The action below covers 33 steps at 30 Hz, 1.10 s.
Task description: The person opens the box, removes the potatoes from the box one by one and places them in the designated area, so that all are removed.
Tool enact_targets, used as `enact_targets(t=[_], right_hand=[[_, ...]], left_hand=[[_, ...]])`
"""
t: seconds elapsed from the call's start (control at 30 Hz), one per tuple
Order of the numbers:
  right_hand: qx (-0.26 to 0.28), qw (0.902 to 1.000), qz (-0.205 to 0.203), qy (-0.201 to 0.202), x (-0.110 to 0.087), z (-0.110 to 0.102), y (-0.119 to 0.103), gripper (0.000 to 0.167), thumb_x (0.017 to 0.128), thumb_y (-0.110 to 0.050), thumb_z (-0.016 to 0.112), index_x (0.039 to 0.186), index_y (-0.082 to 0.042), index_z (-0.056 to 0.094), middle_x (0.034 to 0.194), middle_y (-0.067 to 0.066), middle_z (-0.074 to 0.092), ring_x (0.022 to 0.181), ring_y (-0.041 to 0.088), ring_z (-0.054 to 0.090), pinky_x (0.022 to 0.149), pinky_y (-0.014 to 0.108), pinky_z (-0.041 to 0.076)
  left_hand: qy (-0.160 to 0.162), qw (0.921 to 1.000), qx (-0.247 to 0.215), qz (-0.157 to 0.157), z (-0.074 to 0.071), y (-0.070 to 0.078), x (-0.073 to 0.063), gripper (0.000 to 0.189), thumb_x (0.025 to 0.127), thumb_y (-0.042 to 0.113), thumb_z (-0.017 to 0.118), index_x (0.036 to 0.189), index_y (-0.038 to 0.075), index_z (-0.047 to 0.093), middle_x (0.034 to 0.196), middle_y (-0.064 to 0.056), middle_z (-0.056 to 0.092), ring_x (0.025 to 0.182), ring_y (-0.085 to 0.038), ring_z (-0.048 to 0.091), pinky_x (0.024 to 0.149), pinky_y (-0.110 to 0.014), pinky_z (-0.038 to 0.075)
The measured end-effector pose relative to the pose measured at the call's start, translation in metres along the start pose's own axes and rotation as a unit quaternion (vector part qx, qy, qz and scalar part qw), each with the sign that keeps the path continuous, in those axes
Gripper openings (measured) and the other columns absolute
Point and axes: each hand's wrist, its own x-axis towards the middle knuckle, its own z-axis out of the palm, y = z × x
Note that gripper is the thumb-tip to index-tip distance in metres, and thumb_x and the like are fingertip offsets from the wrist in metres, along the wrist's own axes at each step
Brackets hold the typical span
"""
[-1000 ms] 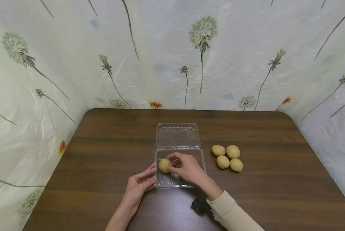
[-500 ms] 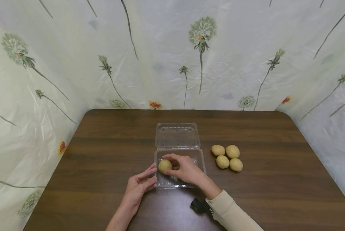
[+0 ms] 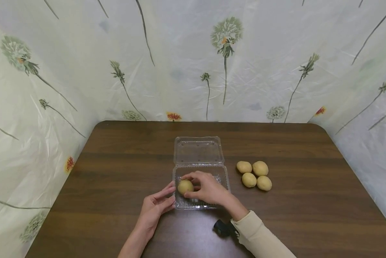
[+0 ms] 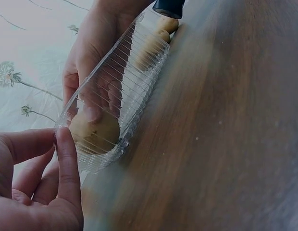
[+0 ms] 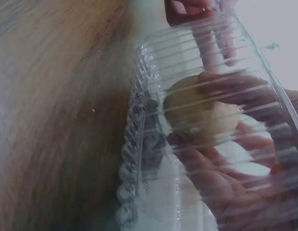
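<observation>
A clear plastic clamshell container (image 3: 225, 179) stands with its ribbed lid (image 3: 198, 152) laid back on the far side. My left hand (image 3: 155, 209) pinches its left rim between thumb and finger, seen close up in the left wrist view beside the ribbed wall (image 4: 132, 82). Inside, at the left end, is a yellowish potato (image 3: 185, 187). My right hand (image 3: 209, 188) reaches in over the front and grips this potato, thumb on the near side and fingers round the far side. Through the wall in the right wrist view, the potato (image 5: 187, 108) shows between thumb and fingers.
Several more potatoes (image 3: 254, 175) lie grouped on the brown wooden table (image 3: 131, 150), right of the container. A black object (image 3: 222, 228) sits at the right sleeve. A flower-patterned sheet (image 3: 180, 71) hangs behind and at both sides.
The right fingers have slid left round the far side of the potato, which has shifted slightly toward the near side. The left hand and the container have kept their places.
</observation>
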Motion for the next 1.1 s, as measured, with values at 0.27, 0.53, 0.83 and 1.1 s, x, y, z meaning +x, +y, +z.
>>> enact_targets(t=[0.27, 0.53, 0.83, 1.1], right_hand=[[0.017, 0.9998, 0.005, 0.001, -0.003, -0.004, -0.003, 0.041, 0.083, -0.01, 0.079, 0.12, -0.007, 0.063, 0.119, 0.006, 0.061, 0.104, 0.026, 0.064, 0.082, 0.025, 0.055], [0.033, 0.9992, 0.011, 0.017, -0.007, -0.007, -0.005, 0.041, 0.084, -0.012, 0.078, 0.122, -0.008, 0.064, 0.119, 0.006, 0.064, 0.102, 0.026, 0.065, 0.084, 0.028, 0.056], [0.09, 0.9943, 0.014, 0.055, -0.016, -0.014, -0.009, 0.045, 0.084, -0.014, 0.079, 0.126, -0.007, 0.063, 0.127, 0.01, 0.062, 0.107, 0.03, 0.063, 0.088, 0.034, 0.054], [0.121, 0.9904, 0.032, 0.059, -0.028, -0.02, -0.02, 0.046, 0.085, -0.008, 0.077, 0.128, -0.003, 0.061, 0.13, 0.013, 0.059, 0.113, 0.032, 0.06, 0.093, 0.037, 0.052]], left_hand=[[0.001, 0.9999, -0.01, 0.0, 0.001, 0.003, 0.0, 0.039, 0.086, -0.005, 0.07, 0.124, -0.011, 0.061, 0.139, -0.006, 0.055, 0.077, -0.008, 0.061, 0.075, -0.024, 0.057], [-0.001, 0.9998, -0.018, -0.004, 0.001, 0.003, 0.0, 0.04, 0.086, -0.005, 0.07, 0.124, -0.012, 0.06, 0.14, -0.008, 0.055, 0.076, -0.009, 0.061, 0.074, -0.024, 0.057], [0.003, 0.9999, -0.015, -0.003, 0.002, 0.004, -0.001, 0.039, 0.086, -0.006, 0.069, 0.124, -0.012, 0.06, 0.139, -0.007, 0.055, 0.077, -0.01, 0.062, 0.074, -0.025, 0.057], [0.004, 0.9999, -0.016, -0.003, 0.003, 0.003, -0.002, 0.036, 0.088, -0.01, 0.065, 0.124, -0.013, 0.059, 0.14, -0.009, 0.054, 0.077, -0.01, 0.061, 0.074, -0.024, 0.057]])
